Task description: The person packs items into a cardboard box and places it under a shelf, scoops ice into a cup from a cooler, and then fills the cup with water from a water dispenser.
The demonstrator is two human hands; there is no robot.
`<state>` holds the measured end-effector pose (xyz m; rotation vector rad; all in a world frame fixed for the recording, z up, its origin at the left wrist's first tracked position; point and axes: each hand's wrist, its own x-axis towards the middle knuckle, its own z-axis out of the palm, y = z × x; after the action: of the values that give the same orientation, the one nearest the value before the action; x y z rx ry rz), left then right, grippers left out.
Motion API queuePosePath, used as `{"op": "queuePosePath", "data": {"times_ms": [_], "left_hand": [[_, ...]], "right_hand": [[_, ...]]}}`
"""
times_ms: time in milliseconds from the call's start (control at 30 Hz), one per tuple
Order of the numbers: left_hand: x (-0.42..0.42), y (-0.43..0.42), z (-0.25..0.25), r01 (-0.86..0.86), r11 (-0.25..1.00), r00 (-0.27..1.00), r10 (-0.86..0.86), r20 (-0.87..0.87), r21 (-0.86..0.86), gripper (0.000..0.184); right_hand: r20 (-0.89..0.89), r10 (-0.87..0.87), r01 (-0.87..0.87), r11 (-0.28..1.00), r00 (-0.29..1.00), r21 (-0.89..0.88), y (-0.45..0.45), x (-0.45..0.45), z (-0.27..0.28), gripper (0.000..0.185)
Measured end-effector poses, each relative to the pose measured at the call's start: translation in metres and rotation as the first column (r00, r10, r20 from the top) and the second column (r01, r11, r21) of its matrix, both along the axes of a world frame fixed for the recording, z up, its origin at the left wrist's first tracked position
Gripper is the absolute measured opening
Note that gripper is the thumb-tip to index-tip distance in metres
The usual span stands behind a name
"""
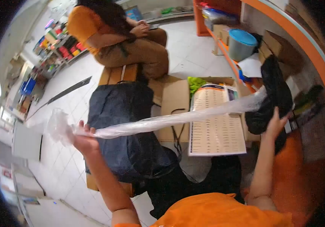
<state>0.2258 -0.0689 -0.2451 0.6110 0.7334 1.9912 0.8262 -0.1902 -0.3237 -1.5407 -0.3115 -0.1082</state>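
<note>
A long, twisted strip of clear plastic film (143, 126) stretches across in front of me. My left hand (85, 140) is closed round its left part, and a crumpled loose end (59, 126) sticks out beyond the fingers. At the right, the strip meets a black fabric bundle (274, 96); how they join is hidden. My right hand (275, 124) grips the lower side of that bundle, its fingers partly out of sight. Below the strip lies a printed sheet with a table of rows (215, 136), resting over an open cardboard box (175, 94).
Dark blue cloth (128, 151) covers a box or bench at left. Across from me sits a person in an orange top (88, 28). A grey bucket with a blue lid (242, 45) stands by the orange shelf (302, 26). Bright green material (195, 84) shows in the box.
</note>
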Motion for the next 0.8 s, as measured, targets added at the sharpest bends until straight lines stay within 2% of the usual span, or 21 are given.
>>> {"op": "queuePosePath", "data": {"times_ms": [33, 100, 167, 200, 233, 267, 300, 367, 400, 433, 467, 500, 533, 567, 600, 633, 700, 733, 800], "left_hand": [[-0.037, 0.007, -0.007, 0.086, 0.991, 0.996, -0.085, 0.011, -0.105, 0.038], [-0.131, 0.03, -0.041, 0.264, 0.916, 0.964, -0.251, 0.083, -0.301, 0.043], [-0.16, 0.028, -0.049, 0.002, 0.888, 0.996, -0.044, -0.08, -0.459, 0.044], [-0.16, 0.02, -0.043, -0.061, 0.866, 0.998, 0.05, -0.034, -0.497, 0.051], [-0.183, 0.014, -0.057, 0.001, 0.889, 0.997, -0.035, -0.067, -0.459, 0.067], [-0.184, 0.002, -0.056, 0.051, 0.927, 0.998, -0.06, -0.014, -0.372, 0.075], [-0.177, -0.006, -0.054, 0.098, 0.954, 0.995, -0.094, 0.026, -0.283, 0.084], [-0.171, -0.009, -0.059, -0.043, 0.97, 0.997, 0.028, -0.065, -0.239, 0.096], [-0.148, -0.02, -0.045, -0.062, 0.961, 0.993, 0.033, -0.112, -0.271, 0.098], [-0.152, -0.019, -0.055, -0.331, 0.885, 0.919, 0.223, -0.326, -0.328, 0.098], [-0.154, -0.013, -0.07, -0.575, 0.753, 0.767, 0.36, -0.531, -0.32, 0.098], [-0.154, -0.009, -0.079, -0.777, 0.579, 0.552, 0.44, -0.709, -0.246, 0.099], [-0.133, -0.018, -0.067, -0.745, 0.664, 0.425, 0.539, -0.727, 0.058, 0.098], [-0.104, -0.032, -0.044, -0.483, 0.87, 0.611, 0.414, -0.674, 0.096, 0.097], [-0.073, -0.049, -0.019, -0.174, 0.973, 0.743, 0.232, -0.628, 0.154, 0.097], [-0.054, -0.057, -0.008, 0.143, 0.965, 0.806, 0.017, -0.592, 0.222, 0.097], [-0.046, -0.053, -0.017, 0.091, 0.983, 0.629, 0.066, -0.775, 0.158, 0.096], [-0.038, -0.051, -0.012, -0.091, 0.993, 0.689, 0.112, -0.716, 0.068, 0.076], [-0.039, -0.042, 0.006, 0.038, 0.999, 0.935, -0.037, -0.354, -0.003, 0.057]], "right_hand": [[0.04, -0.021, 0.023, 0.999, 0.999, -0.042, 0.003, 0.007, -0.004, 0.078], [0.044, 0.009, -0.01, 1.0, 0.999, 0.022, 0.009, 0.009, 0.012, 0.08], [-0.058, -0.035, 0.041, 0.994, 0.998, 0.101, 0.014, -0.02, 0.051, 0.088], [-0.042, -0.081, 0.087, 0.981, 0.996, 0.173, 0.021, -0.021, 0.054, 0.083], [0.145, -0.158, 0.148, 0.986, 0.977, 0.078, 0.029, -0.022, 0.058, 0.078], [0.328, -0.235, 0.248, 0.969, 0.915, 0.002, 0.037, -0.023, 0.062, 0.073], [0.663, -0.228, 0.44, 0.881, 0.713, -0.171, 0.037, -0.022, 0.067, 0.068], [0.887, 0.003, 0.57, 0.765, 0.462, -0.3, 0.053, -0.044, 0.073, 0.057], [0.864, 0.11, 0.484, 0.79, 0.491, -0.376, 0.068, -0.074, 0.074, 0.051], [0.837, 0.224, 0.254, 0.886, 0.499, -0.388, 0.082, -0.109, 0.083, 0.056], [0.813, 0.37, -0.132, 0.928, 0.45, -0.349, 0.093, -0.158, 0.096, 0.062], [0.823, 0.487, -0.43, 0.836, 0.292, -0.342, 0.097, -0.209, 0.11, 0.068], [0.827, 0.552, -0.629, 0.68, 0.103, -0.376, 0.095, -0.253, 0.123, 0.074], [0.822, 0.566, -0.752, 0.518, -0.057, -0.408, 0.095, -0.29, 0.135, 0.081], [0.82, 0.543, -0.812, 0.388, -0.18, -0.435, 0.093, -0.32, 0.145, 0.087], [0.826, 0.505, -0.845, 0.302, -0.251, -0.442, 0.092, -0.343, 0.152, 0.093], [0.844, 0.447, -0.882, 0.211, -0.296, -0.421, 0.097, -0.371, 0.167, 0.106], [0.839, 0.454, -0.886, 0.194, -0.3, -0.422, 0.104, -0.38, 0.167, 0.113], [0.708, 0.618, -0.832, 0.152, -0.341, -0.533, 0.128, -0.389, 0.132, 0.126]]}}
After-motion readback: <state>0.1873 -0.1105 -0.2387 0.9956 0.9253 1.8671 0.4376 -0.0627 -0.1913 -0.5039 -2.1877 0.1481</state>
